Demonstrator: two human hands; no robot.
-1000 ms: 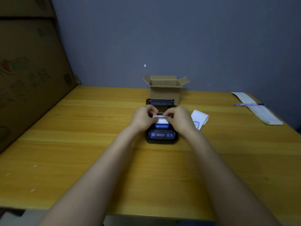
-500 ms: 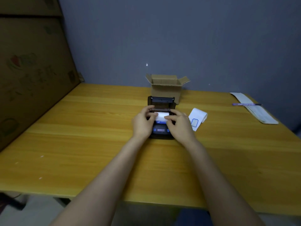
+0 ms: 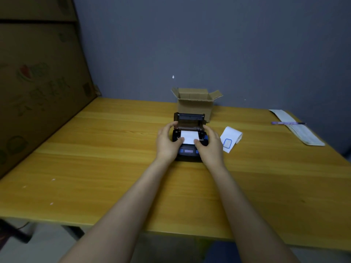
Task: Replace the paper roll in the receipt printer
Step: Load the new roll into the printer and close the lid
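A small black receipt printer with blue buttons sits mid-table, its lid standing open at the back. A white paper roll lies in the open bay, its loose end drawn toward me. My left hand cups the printer's left side, thumb pressing the paper's left corner. On the right side my right hand does the same, thumb on the paper's right corner. Another white roll with a blue-outlined label lies just right of the printer.
An open cardboard box stands right behind the printer. A long paper strip with a purple pen across it lies at the far right. Large cardboard sheets lean along the left. The wooden table ends near me.
The hands lowered from holding the paper above the printer to resting on its sides. The paper now lies flat in the bay, and the lid shows fully.
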